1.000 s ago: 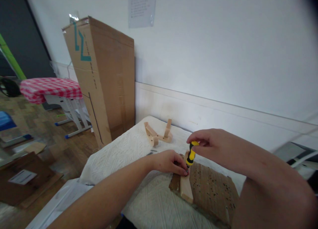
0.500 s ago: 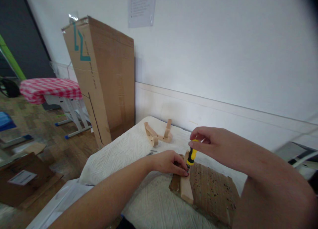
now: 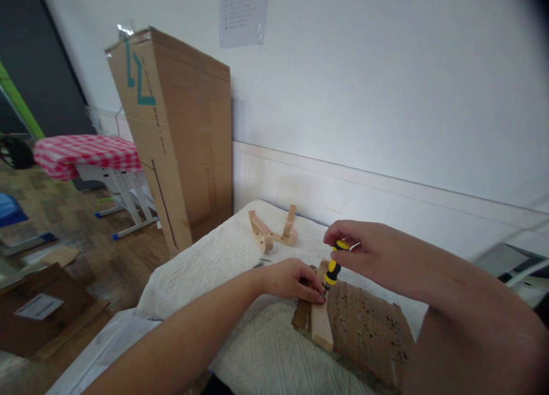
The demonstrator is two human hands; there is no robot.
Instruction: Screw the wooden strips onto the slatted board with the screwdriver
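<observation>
In my right hand is a yellow and black screwdriver, gripped by its handle and tilted, its tip pointing down at a wooden strip. My left hand pinches a small metal screw at the screwdriver's tip, fingertips against the wood; the fingers partly hide it. Beneath the strip lies a worn cardboard piece dotted with many small holes. Beyond my left hand rests a jointed wooden assembly with two upright arms, and small metal parts lie near it.
A white textured cloth covers the table, which stands against a white wall. A tall cardboard box rises at the table's far left. On the floor to the left are a flattened carton and a table with a red checked cloth.
The screwdriver has tilted over, its handle end leaning to the right, and more of the handle shows. My right hand's fingers have shifted on it. My left hand stays put.
</observation>
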